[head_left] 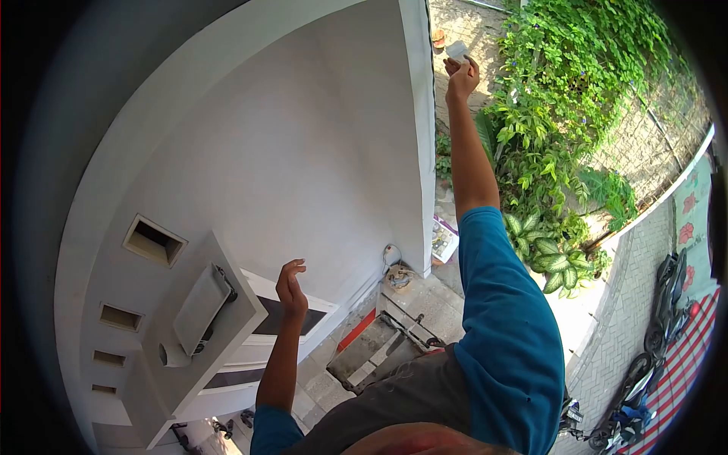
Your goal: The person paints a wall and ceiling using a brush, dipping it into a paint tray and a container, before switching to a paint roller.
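My right hand is stretched far out past the corner of the white wall. Its fingers are closed on a small, pale, flat piece, whose exact kind I cannot tell. On the other side, my left hand is raised in front of the grey-white wall surface, fingers loosely bent and nothing in them.
A white shelf juts from the wall at left, below square vents. On the floor lies a metal frame near a small basket. Leafy plants grow at right, with parked motorbikes beyond.
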`<state>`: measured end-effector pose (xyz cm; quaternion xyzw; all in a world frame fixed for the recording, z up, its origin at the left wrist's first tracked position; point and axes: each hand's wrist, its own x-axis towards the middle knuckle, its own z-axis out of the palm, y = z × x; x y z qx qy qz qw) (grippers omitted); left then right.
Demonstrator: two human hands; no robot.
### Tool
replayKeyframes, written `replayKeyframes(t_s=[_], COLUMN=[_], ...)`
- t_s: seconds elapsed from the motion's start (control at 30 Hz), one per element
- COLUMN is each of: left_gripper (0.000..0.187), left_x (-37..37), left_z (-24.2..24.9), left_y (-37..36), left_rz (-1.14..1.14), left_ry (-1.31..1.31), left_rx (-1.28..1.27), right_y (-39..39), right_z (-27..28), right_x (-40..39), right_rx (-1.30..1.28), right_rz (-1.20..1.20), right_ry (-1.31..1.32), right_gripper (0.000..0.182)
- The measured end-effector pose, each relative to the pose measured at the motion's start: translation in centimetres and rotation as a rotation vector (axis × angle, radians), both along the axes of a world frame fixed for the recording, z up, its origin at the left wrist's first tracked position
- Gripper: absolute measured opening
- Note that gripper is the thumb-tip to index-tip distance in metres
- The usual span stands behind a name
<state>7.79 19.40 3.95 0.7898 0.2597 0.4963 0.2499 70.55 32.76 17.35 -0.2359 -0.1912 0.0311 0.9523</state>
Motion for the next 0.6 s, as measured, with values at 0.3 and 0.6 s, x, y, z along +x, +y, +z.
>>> replayKeyframes(t_s=[0.3,0.6], left_gripper=[0.043,0.046], left_x=[0.2,-0.6], left_z=[-0.7,-1.5], left_y=[-0.1,0.1], left_rz=[-0.023,0.017], left_ry=[-0.02,-0.042], left_rx=[-0.01,-0.072], right_y=[0.8,1.9], right_z=[0.0,1.9], right_x=[0.2,0.8], right_rx=[-0.682,-0.958], right_rz=[-0.593,-0.685], right_ry=[-0.415,-0.621], right_gripper=[0.022,0.037])
